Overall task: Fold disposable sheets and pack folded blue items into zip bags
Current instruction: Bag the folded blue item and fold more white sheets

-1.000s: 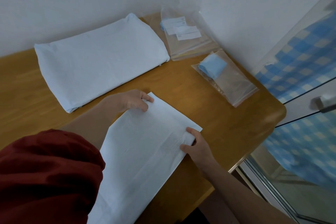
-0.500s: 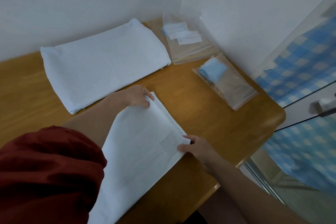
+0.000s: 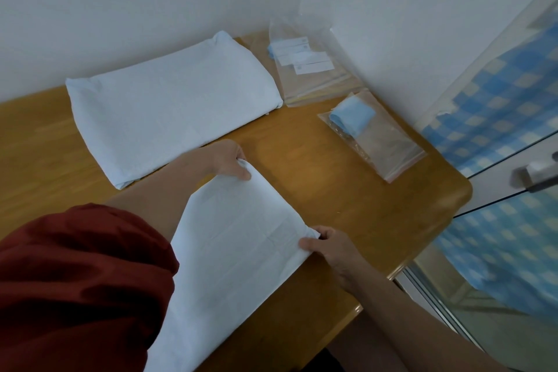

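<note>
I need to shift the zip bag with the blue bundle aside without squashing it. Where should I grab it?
Probably take the zip bag by its flat, empty near end, coming from the right edge of the table. The blue bundle bulges at the far end, so a pinch grip on the thin end suits. The right hand would first have to release the sheet.

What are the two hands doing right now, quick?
Left hand: closed, pinching one corner of the white sheet.
Right hand: closed, pinching another corner of the same sheet.
</note>
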